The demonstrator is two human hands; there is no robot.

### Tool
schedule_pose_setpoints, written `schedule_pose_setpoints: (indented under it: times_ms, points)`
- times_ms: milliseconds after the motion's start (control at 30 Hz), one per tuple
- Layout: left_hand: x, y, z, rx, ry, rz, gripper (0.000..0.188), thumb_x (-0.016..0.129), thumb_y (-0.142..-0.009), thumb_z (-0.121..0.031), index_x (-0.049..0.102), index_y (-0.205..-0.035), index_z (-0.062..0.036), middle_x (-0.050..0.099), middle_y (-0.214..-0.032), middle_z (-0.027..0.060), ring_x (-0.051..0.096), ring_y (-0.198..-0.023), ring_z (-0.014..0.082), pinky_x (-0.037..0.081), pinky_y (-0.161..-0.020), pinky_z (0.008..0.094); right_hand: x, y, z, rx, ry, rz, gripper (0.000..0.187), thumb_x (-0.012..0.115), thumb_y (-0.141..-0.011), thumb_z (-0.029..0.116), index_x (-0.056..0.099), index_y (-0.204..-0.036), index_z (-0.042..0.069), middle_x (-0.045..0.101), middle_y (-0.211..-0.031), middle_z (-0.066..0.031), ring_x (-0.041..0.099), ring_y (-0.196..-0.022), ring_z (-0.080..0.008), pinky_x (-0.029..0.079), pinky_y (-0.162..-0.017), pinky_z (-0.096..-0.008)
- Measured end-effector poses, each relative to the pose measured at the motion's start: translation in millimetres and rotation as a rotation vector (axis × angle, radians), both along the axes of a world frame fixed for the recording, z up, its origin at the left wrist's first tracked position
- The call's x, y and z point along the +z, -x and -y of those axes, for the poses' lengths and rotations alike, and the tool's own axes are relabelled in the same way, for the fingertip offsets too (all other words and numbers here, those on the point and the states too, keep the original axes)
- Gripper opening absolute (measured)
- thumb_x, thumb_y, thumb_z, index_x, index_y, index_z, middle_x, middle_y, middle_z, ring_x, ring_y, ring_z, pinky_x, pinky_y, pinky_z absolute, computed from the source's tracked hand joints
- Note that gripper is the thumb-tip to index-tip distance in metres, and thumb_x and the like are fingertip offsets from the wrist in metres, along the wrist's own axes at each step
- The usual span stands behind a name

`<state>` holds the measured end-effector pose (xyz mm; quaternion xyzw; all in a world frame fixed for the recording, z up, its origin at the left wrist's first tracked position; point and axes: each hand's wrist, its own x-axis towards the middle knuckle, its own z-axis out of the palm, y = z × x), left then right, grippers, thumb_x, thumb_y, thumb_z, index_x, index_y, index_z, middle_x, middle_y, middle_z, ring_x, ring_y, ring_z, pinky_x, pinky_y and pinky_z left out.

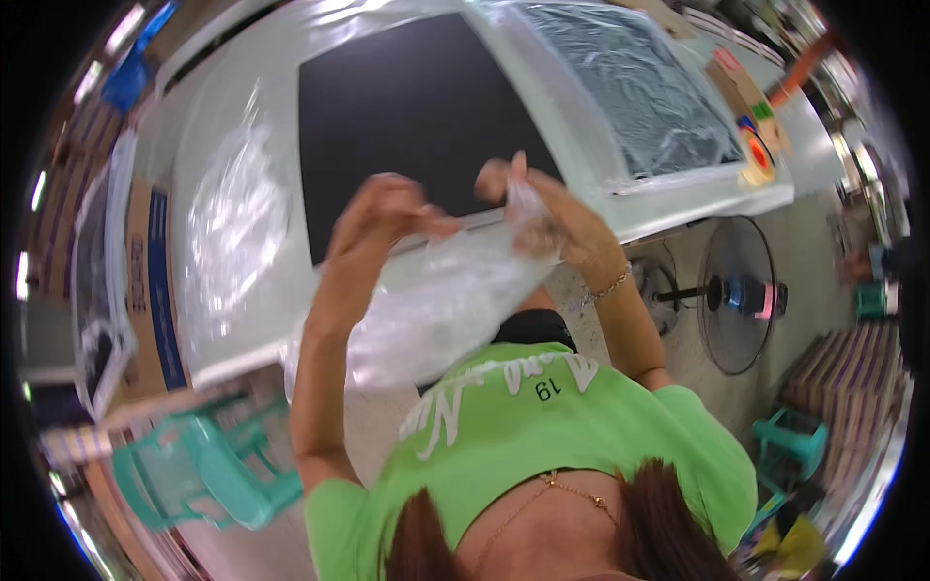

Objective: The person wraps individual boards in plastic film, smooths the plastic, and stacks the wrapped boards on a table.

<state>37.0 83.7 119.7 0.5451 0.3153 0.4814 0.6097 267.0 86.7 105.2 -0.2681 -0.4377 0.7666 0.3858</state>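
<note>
A black flat rectangular panel (pixel 417 107) lies on the table in front of me. Over its near edge, my right hand (pixel 557 218) is closed on a crumpled part of a clear plastic sheet (pixel 426 315). The sheet drapes down over the table's front edge toward my lap. My left hand (pixel 383 213) is above the panel's near left part, its fingers curled in and slightly blurred. Its fingertips are close to the sheet's upper edge; what they pinch, if anything, cannot be made out.
The table (pixel 572 116) also carries crinkled clear plastic (pixel 237 218) at left, a film-wrapped grey panel (pixel 635 87) at far right and a tape roll (pixel 759 150) at its right corner. A fan (pixel 738 293) stands at right; a green plastic chair (pixel 213 465) is at lower left, beside a cardboard box (pixel 150 290).
</note>
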Motion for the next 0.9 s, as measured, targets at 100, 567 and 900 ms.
schedule_pose_setpoints:
  times_ms: [100,567,900]
  points:
    - [14.5,3.7,-13.7,0.123,0.204,0.132,0.014,0.045,-0.097,-0.019,0.046,-0.089,-0.0076,0.031,-0.065,-0.0015,0.034,-0.053,0.0049,0.038,-0.103,0.0501,-17.7,-14.8,11.0,0.154,0.09,0.002,0.029,0.061,-0.088,0.035,0.053,-0.096,0.008,0.047,-0.076,0.0023,0.041,-0.06,-0.0067,0.033,-0.054,-0.0211]
    - [-43.8,-46.1,13.0,-0.066,0.223,-0.528,0.034,0.048,-0.095,-0.025,0.06,-0.106,0.0051,0.059,-0.102,0.0079,0.052,-0.089,0.0152,0.041,-0.081,0.0271,-8.9,-17.4,2.7,-0.143,-0.093,-0.196,0.034,0.067,-0.084,0.039,0.051,-0.089,0.008,0.044,-0.068,0.0094,0.039,-0.054,0.002,0.029,-0.042,-0.014]
    - [-49.4,-1.0,-9.7,0.203,0.216,0.038,0.056,0.044,-0.093,-0.05,0.053,-0.116,0.0002,0.058,-0.111,0.0141,0.06,-0.093,0.0235,0.048,-0.085,0.0379,-23.4,-39.1,43.5,0.503,-0.159,-0.054,0.03,0.075,-0.077,0.026,0.062,-0.083,-0.001,0.061,-0.075,-0.0013,0.054,-0.073,-0.0083,0.043,-0.063,-0.0242]
